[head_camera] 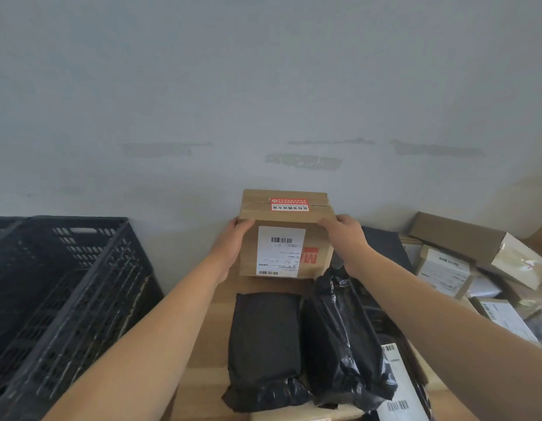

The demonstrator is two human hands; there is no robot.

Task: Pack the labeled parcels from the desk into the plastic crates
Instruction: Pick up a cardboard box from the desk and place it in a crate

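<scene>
**A:** Where's the box?

**B:** I see the box (286, 235) at twelve o'clock on the desk (203, 360), close against the wall (263, 86). My left hand (233, 241) grips its left top corner with curled fingers, and my right hand (344, 235) clamps over the right top corner. The white label (280, 250) faces me; a red sticker (289, 205) sits on top.

**A:** Room to move?

**B:** The crate (66, 299) sits at nine o'clock, open-topped, its near rim just beside the desk's left edge. The strip of desk between the box and that edge is bare under my left forearm.

**A:** What's in the way?

**B:** At six o'clock, just in front of the box, lie a flat black bag (265, 344) and a crumpled black bag (342, 338), side by side and touching. At three o'clock a pile of cartons (464, 256) crowds the right side, near my right forearm. Whether the box is lifted or resting, I cannot tell.
</scene>
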